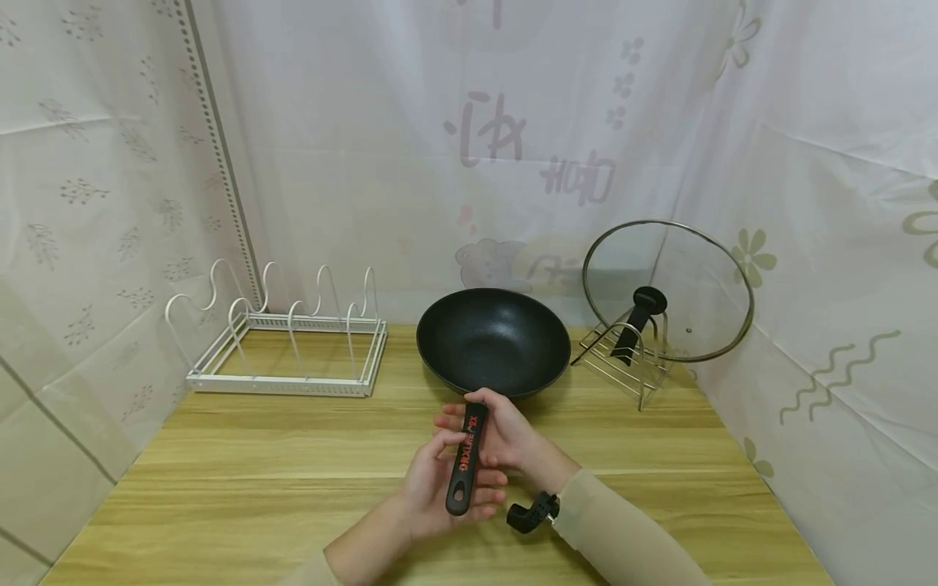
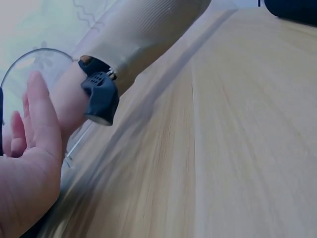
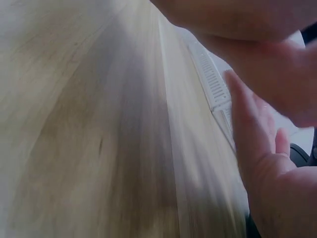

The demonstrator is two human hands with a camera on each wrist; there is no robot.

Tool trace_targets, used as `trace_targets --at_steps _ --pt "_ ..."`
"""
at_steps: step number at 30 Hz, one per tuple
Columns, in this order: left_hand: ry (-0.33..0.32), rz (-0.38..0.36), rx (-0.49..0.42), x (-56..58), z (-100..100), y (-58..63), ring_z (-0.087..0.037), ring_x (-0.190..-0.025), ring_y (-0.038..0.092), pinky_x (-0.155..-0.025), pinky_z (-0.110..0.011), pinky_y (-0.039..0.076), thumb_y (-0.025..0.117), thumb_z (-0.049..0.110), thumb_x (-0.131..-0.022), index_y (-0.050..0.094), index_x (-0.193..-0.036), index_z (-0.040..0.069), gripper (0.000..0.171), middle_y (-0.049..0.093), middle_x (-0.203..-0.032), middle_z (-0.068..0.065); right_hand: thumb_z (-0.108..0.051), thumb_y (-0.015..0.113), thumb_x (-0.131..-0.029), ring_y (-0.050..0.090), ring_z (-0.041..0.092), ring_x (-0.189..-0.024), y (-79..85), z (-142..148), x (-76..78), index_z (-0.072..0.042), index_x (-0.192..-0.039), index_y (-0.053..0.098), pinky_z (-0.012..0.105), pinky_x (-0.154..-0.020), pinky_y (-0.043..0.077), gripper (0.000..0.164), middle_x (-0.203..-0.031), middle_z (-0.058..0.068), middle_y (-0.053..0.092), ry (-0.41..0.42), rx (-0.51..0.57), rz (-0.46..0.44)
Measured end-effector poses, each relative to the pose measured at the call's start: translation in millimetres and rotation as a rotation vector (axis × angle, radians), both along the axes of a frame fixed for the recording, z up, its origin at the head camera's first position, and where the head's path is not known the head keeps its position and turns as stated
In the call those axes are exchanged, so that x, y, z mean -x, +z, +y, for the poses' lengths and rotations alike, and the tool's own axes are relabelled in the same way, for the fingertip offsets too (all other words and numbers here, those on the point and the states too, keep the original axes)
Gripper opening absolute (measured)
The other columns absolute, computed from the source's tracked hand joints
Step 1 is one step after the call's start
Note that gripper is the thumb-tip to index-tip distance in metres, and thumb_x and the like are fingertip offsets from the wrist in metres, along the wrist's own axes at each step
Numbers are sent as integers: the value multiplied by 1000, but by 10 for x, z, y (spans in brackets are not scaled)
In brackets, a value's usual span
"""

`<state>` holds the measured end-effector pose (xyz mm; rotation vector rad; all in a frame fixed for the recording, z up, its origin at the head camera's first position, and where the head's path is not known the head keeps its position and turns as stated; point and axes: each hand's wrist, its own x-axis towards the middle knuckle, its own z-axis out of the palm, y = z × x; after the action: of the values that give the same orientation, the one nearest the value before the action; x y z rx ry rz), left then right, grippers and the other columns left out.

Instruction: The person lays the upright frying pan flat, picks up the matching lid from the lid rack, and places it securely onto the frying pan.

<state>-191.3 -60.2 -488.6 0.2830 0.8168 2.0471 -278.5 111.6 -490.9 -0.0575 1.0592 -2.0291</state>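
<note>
A black wok (image 1: 493,346) stands in the middle of the table, its black handle (image 1: 466,460) with red lettering pointing toward me. Near the handle's end, my left hand (image 1: 428,488) holds it from below. Its thumb lies against the left edge, and loosely spread fingers come out underneath on the right. Closer to the pan, my right hand (image 1: 513,431) grips the handle, thumb across the top and fingers beneath. Both wrist views catch the hands only partly: the left hand (image 2: 29,186) at the left edge, the right hand (image 3: 280,191) at the lower right.
A white wire rack (image 1: 282,387) with curved dividers stands at the left back. On the right, a small metal rack (image 1: 623,373) bears an upright glass lid (image 1: 692,285) with a black knob. Printed curtains enclose the wooden table (image 1: 293,480).
</note>
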Motion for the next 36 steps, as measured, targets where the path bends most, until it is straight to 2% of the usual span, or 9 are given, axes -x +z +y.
trace_targets --at_steps 5,9,14,19,22,26,29,33,36 --pt "-8 7 21 17 -75 -5 -18 -109 78 -99 -34 61 19 52 -111 64 -127 15 60 79 -114 -1 -37 41 -112 75 18 -113 0 81 -12 3 -160 38 31 -107 53 62 -130 7 73 29 -17 35" --pt "3 26 65 38 -148 -23 -21 -108 78 -99 -37 61 22 52 -110 61 -131 12 60 78 -112 -3 -37 44 -110 73 20 -116 2 154 -35 4 -158 41 36 -108 54 63 -132 10 70 20 -55 53" --pt "31 29 124 49 -243 -48 -24 -108 76 -97 -39 61 24 52 -110 43 -149 1 67 73 -114 -7 -41 45 -109 68 25 -125 -11 258 -53 3 -161 39 39 -96 52 69 -136 10 67 25 -125 82" --pt "51 15 171 50 -320 -22 -24 -109 76 -98 -36 62 21 53 -111 29 -160 -5 76 72 -117 -9 -40 42 -110 64 27 -130 -33 348 -71 4 -161 38 46 -100 54 67 -144 12 63 48 -139 120" --pt "51 20 187 54 -353 -6 -23 -110 76 -97 -35 62 19 52 -112 34 -157 -3 73 74 -117 -8 -39 40 -111 64 25 -128 -44 392 -89 2 -158 41 49 -102 55 63 -145 12 63 55 -130 117" --pt "55 29 206 51 -383 2 -21 -109 76 -95 -35 63 22 52 -112 48 -144 4 64 75 -117 -6 -39 40 -112 65 22 -122 -56 436 -96 -7 -144 55 50 -103 57 48 -134 7 68 58 -114 101" --pt "56 32 209 53 -400 -5 -21 -106 77 -94 -36 63 23 52 -112 54 -133 9 57 76 -115 -5 -38 40 -112 65 22 -122 -54 462 -94 -11 -137 60 51 -104 57 42 -128 5 69 63 -109 107" --pt "59 43 209 57 -427 -20 -18 -101 77 -92 -36 64 24 52 -112 56 -126 12 52 77 -112 -3 -38 41 -111 65 24 -125 -41 497 -93 -8 -146 56 56 -109 55 48 -130 7 68 53 -120 108" --pt "67 76 229 58 -455 -23 -17 -100 77 -91 -36 64 25 50 -113 56 -128 12 52 77 -112 -2 -38 41 -111 64 25 -129 -24 532 -101 -2 -157 45 61 -116 51 58 -137 10 66 40 -141 108"
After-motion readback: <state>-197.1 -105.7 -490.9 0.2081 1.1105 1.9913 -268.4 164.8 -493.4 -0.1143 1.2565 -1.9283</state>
